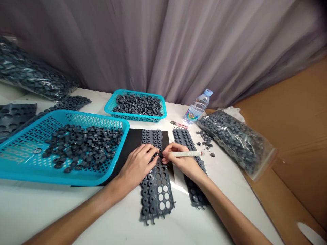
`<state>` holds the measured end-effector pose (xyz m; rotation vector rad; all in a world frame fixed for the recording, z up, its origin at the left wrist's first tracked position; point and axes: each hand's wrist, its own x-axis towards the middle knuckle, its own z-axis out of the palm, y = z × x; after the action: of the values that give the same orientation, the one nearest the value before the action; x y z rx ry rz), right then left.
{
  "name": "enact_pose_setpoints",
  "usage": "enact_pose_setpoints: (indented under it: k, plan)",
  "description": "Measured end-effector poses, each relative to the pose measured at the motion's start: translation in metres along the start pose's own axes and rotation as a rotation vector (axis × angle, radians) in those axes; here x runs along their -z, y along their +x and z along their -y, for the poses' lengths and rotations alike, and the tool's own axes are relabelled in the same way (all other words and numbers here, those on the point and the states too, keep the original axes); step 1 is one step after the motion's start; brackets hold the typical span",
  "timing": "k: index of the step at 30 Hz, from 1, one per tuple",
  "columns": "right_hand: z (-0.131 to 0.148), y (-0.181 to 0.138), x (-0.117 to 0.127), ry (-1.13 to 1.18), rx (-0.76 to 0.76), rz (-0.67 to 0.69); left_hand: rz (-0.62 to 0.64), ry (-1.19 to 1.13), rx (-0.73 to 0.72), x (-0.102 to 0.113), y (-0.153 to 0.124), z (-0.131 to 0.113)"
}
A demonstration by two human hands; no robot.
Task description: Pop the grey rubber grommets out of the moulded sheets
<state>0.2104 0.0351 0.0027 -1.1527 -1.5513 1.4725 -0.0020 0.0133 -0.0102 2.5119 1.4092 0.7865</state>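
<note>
**Reference landmark:** centre strip (153,200), a grey moulded sheet lying lengthwise on the white table (230,190). Its far end rests on a black mat (133,139). Some of its sockets hold grey rings. Others, mostly in the near half, are empty holes.

**Hands**
- Left hand (139,165): palm down on the left edge of the centre strip, about halfway along it. Fingers are curled and the fingertips rest on the strip. Whether they pinch a ring cannot be told.
- Right hand (178,158): just right of the centre strip, clenched in a pen grip around a white-handled tool (185,153). The tool tip meets the strip beside the left fingertips. The handle points away to the right.

**Surroundings**
- Second strip (186,139): parallel to and just right of the centre strip, partly covered by the right hand and forearm.
- Large turquoise basket (51,177): left of the centre strip, holding loose rings (84,143).
- Small turquoise basket (138,118): beyond the centre strip's far end, also filled with rings.
- Pink-handled snips (178,125): beyond and slightly right of the far end.
- Water bottle (198,109): beyond the snips, farther right.
- Clear bag of rings (235,143): well right of the centre strip, with a few stray rings (205,139) between the bag and the second strip.
</note>
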Motion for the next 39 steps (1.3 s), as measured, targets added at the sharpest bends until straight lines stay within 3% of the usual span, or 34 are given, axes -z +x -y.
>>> enact_pose_setpoints:
  k: [30, 39]
  plan:
    - [-0.0062, 0.0016, -0.0063, -0.012, 0.039, 0.003, -0.006, -0.028, -0.006, 0.0014, 0.0005, 0.0000]
    - [-0.0030, 0.0001, -0.0091, -0.093, 0.036, -0.025, 0.034, 0.091, -0.083, 0.0024, 0.0024, -0.0049]
